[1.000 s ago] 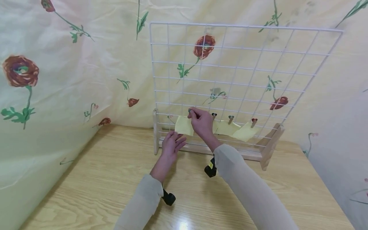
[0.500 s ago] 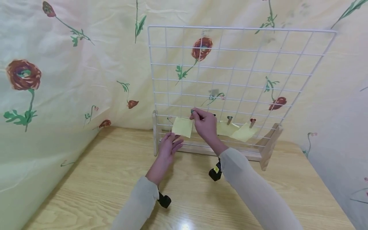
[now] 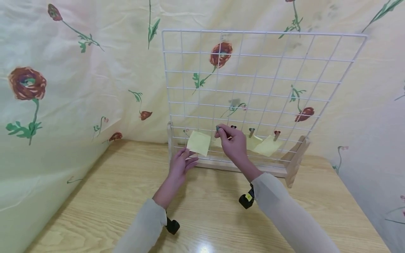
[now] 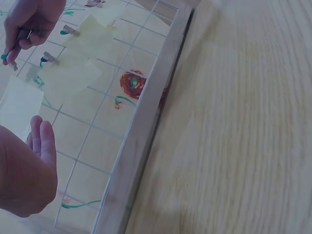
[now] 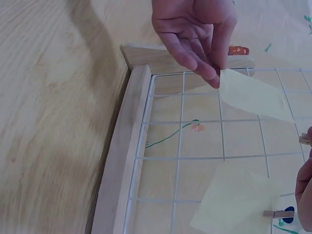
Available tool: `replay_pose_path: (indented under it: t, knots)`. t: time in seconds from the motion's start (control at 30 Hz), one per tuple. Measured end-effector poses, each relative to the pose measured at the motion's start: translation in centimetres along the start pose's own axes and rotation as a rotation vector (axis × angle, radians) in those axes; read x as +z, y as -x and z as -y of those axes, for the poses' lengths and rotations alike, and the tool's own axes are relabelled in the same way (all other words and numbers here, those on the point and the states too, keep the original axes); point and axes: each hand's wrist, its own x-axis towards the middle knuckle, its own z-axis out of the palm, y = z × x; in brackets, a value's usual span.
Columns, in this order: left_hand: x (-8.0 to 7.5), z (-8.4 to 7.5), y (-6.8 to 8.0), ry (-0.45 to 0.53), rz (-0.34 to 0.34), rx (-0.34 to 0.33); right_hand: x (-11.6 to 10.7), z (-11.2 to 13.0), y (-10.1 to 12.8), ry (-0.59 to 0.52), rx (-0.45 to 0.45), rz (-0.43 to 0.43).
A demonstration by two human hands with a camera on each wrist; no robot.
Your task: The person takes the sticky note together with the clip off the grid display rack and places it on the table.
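Your left hand (image 3: pixel 179 163) pinches the lower corner of a yellow note (image 3: pixel 198 143) at the left end of the grid (image 3: pixel 262 33), low on it. Your right hand (image 3: pixel 234 142) is beside it, fingers curled and pinching a small clip (image 3: pixel 218 128) with a green tip; in the left wrist view the same clip (image 4: pixel 9 55) sits between thumb and finger. The clip is off the note, so only your left fingers keep this note up.

The risk, I think, is the note: it is thin and held by one corner, so it can bend or slip away if you relax the pinch. The clip is small and springy and could jump from your fingers if you press it off-centre.

To the right, three more notes hang from clips (image 3: pixel 251 132) on the same low wire, very near your right hand; a wide move there could knock them. The wooden base (image 3: pixel 294 163) lies just under your hands. The near table (image 3: pixel 104 196) offers open room, and the upper grid is bare.
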Motion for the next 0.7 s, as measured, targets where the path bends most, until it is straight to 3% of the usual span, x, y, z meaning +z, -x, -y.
replay_pose_path:
  t: [0.23,0.47,0.57,0.7]
  knots:
    - [-0.7,0.0,0.6,-0.055,0.009,0.02,-0.8,0.3,1.5,-0.056,0.044,0.03]
    - [-1.8,0.0,1.3,-0.131,0.013,0.024,-1.5,3.3,3.6,-0.019,0.036,0.064]
    - [-2.4,0.0,1.7,-0.166,0.014,0.029,-1.8,3.2,4.2,-0.014,0.018,0.063]
    - [-3.2,0.0,2.2,-0.202,0.021,0.027,-2.1,1.1,4.8,-0.024,0.008,0.06]
